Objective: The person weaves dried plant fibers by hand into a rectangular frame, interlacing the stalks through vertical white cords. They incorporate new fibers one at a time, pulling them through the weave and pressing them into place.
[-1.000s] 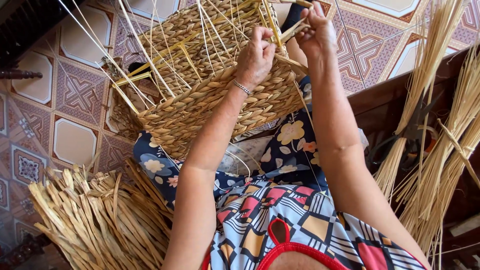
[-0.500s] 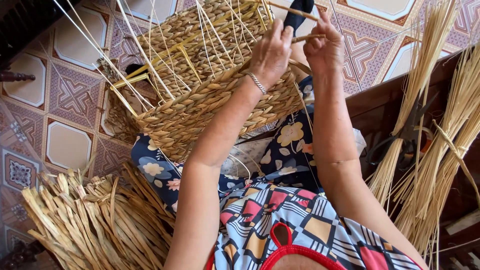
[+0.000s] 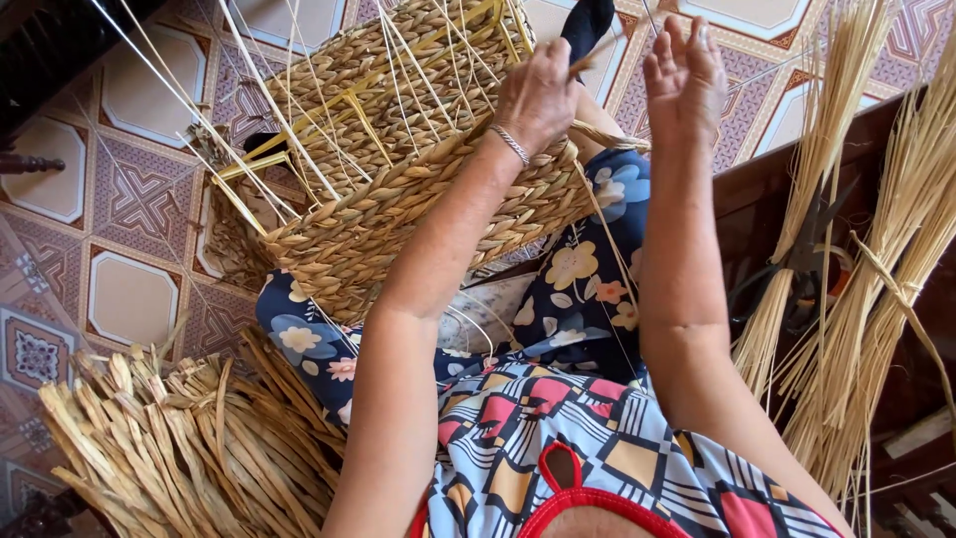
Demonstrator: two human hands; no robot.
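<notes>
Basket: my half-woven basket (image 3: 398, 169) rests tilted on my lap, its rim toward me and thin pale stakes sticking up out of it.
Left hand: my left hand (image 3: 538, 95) sits on the basket's upper rim, fingers curled, pinching a flat strand (image 3: 596, 52) that runs off to the right. A bracelet (image 3: 512, 145) circles that wrist.
Right hand: my right hand (image 3: 685, 70) is lifted just beside the left, palm open, fingers spread and straight, gripping nothing; it hangs clear of the basket.
Lap: flowered dark blue cloth (image 3: 588, 289) lies under the basket.
Left of me: a heap of flat dry weaving strips (image 3: 179, 448) lies on the patterned tile floor (image 3: 129, 199).
Right of me: bundles of thin straw (image 3: 876, 259) lean over a dark wooden surface.
</notes>
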